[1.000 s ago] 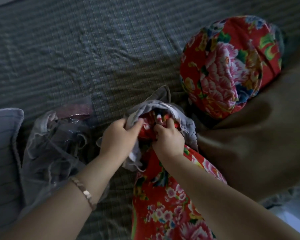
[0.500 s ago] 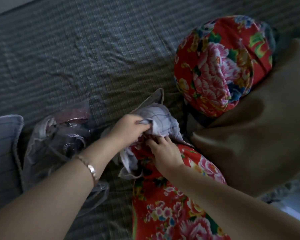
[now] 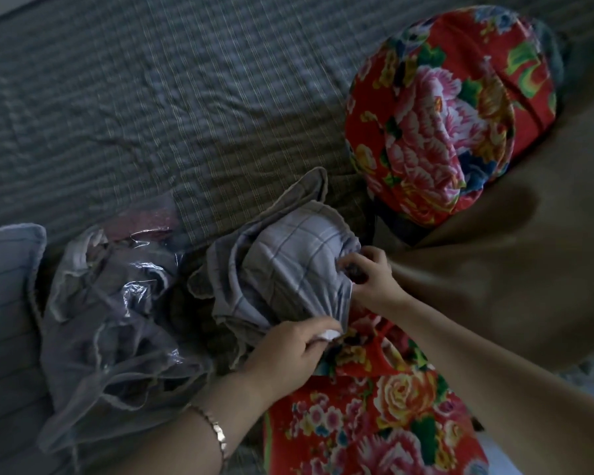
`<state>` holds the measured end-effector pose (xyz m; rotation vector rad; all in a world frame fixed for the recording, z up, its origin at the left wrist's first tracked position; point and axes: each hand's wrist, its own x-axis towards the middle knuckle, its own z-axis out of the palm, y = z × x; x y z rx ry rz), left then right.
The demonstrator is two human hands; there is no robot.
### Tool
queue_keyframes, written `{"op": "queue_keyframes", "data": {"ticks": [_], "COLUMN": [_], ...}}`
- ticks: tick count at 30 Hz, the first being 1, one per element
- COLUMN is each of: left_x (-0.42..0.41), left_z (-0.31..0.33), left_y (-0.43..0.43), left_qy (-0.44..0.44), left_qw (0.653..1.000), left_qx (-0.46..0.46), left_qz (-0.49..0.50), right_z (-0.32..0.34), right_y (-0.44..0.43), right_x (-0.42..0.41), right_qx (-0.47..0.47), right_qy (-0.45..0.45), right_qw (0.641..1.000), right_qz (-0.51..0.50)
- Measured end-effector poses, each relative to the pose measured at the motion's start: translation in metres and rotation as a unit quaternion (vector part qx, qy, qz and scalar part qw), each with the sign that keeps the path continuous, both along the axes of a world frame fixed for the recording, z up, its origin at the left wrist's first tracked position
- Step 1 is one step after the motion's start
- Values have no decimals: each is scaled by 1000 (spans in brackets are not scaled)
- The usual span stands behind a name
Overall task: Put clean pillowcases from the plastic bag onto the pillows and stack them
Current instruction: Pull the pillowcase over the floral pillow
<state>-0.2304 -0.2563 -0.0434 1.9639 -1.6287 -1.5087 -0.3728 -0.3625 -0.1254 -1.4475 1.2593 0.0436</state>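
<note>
Two pinches, frame centre: left hand (image 3: pixel 288 353) fingers curled gripping gathered grey pillowcase (image 3: pixel 288 269); right hand (image 3: pixel 371 279) pinching its edge over floral pillow (image 3: pixel 364 413).

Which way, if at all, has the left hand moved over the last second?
Yes. The left hand has come nearer the person, away from the rolled floral pillow, pulling the checked pillowcase over the near floral pillow.

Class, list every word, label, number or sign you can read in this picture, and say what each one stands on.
No text can be read anywhere.
On the plastic bag, a pink patch may be a label, but it is too blurred to read.
The pillowcase bears check lines only.
The near floral pillow and far floral pillow bear flowers only.
</note>
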Motion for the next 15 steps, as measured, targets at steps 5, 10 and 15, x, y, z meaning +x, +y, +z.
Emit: {"op": "queue_keyframes", "data": {"ticks": [5, 10, 15], "left_x": [22, 30, 5], "left_z": [-2, 12, 46], "left_y": [3, 3, -29], "left_qy": [-109, -22, 145], "left_qw": [989, 975, 963], "left_qx": [-102, -66, -58], "left_qz": [18, 213, 219], "right_z": [41, 59, 29], "right_y": [-13, -24, -22], "right_x": [-5, -30, 11], "right_qx": [52, -88, -181], "right_qy": [-130, 34, 140], "right_qw": [981, 995, 964], "right_qz": [-131, 23, 138]}}
